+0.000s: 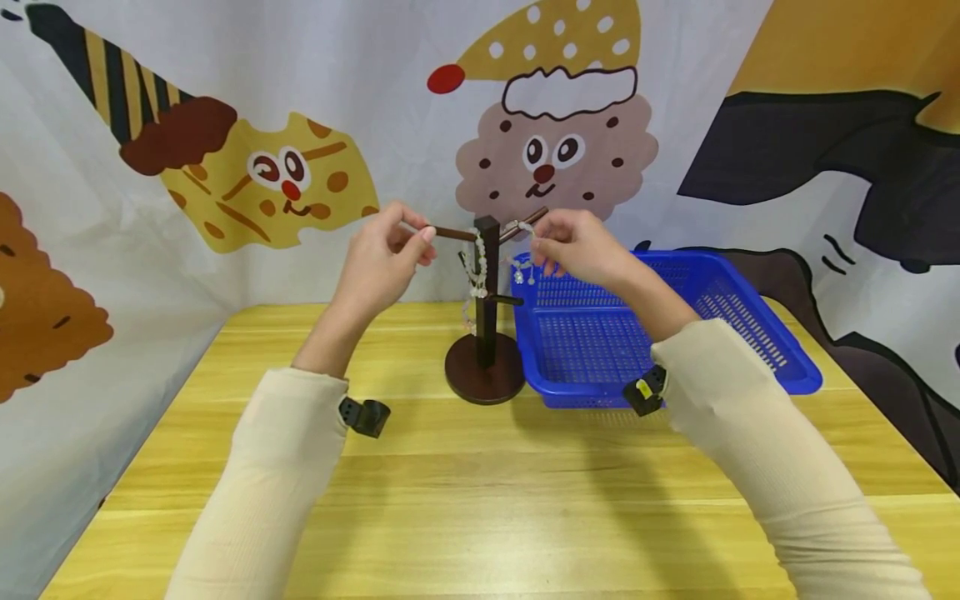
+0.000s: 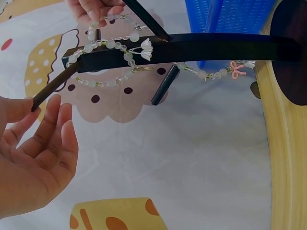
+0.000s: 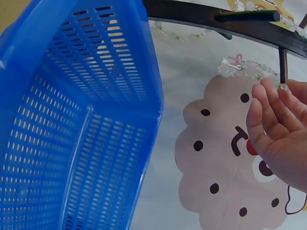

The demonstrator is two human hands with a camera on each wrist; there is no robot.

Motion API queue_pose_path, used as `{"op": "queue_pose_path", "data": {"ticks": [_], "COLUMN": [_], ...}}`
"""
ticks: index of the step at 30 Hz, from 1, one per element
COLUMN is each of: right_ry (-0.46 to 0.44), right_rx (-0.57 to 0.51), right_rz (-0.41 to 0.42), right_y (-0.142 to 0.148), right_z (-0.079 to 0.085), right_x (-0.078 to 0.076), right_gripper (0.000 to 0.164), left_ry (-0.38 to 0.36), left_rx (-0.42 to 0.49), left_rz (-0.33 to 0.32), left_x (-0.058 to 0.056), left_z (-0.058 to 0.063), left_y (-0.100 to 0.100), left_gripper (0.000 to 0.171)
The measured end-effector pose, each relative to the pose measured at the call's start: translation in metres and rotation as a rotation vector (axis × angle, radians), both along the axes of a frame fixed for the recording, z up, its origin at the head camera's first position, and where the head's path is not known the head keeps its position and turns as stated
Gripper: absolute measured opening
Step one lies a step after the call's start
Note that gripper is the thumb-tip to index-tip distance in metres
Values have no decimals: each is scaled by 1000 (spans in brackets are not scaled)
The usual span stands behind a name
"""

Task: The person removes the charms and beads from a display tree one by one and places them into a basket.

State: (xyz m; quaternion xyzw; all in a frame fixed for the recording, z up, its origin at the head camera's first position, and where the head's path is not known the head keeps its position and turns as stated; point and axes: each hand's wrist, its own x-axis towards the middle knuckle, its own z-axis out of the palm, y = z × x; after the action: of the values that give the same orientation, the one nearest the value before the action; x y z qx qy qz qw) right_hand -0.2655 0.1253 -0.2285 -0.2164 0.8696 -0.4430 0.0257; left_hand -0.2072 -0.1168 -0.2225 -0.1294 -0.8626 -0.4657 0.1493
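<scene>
A dark brown wooden bracelet stand (image 1: 486, 321) stands upright on a round base, with pegs sticking out from its post. My left hand (image 1: 381, 262) pinches the tip of the upper left peg (image 2: 56, 85) between thumb and forefinger. A pale beaded bracelet (image 1: 481, 265) with a white flower charm hangs from that peg, close to the post. On the upper right peg (image 1: 534, 216) is another beaded bracelet (image 3: 249, 68) with a pink bow, which my right hand (image 1: 576, 246) pinches by its beads near the peg. A third bracelet (image 2: 204, 74) hangs lower on the stand.
A blue plastic basket (image 1: 678, 396) sits right of the stand, beneath my right forearm. The wooden table (image 1: 480, 500) reaches back to a white cloth (image 1: 405, 100) printed with cartoon food. Each sleeve cuff carries a small black wrist camera (image 1: 365, 417).
</scene>
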Motion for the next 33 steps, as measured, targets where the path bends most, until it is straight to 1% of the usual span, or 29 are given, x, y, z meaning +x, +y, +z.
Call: {"op": "queue_pose_path", "data": {"ticks": [10,19,27,33], "right_ry": [47,85,95,114], "right_rx": [22,36,50,63], "right_rz": [-44,-77,-99,-96], "right_y": [13,25,32,39], "right_z": [6,9,12,13], "right_x": [-4,-9,-8,-5], "right_gripper": [16,16,16,16], "left_ry": [6,9,12,6], "left_rx": [1,-4,5,5], "left_rz": [3,-14,-21,-21], "left_x": [-1,-1,-2,-1], "left_z": [0,-1,-2,-2], "left_y": [1,0,0,-1], "left_gripper": [18,17,17,18]}}
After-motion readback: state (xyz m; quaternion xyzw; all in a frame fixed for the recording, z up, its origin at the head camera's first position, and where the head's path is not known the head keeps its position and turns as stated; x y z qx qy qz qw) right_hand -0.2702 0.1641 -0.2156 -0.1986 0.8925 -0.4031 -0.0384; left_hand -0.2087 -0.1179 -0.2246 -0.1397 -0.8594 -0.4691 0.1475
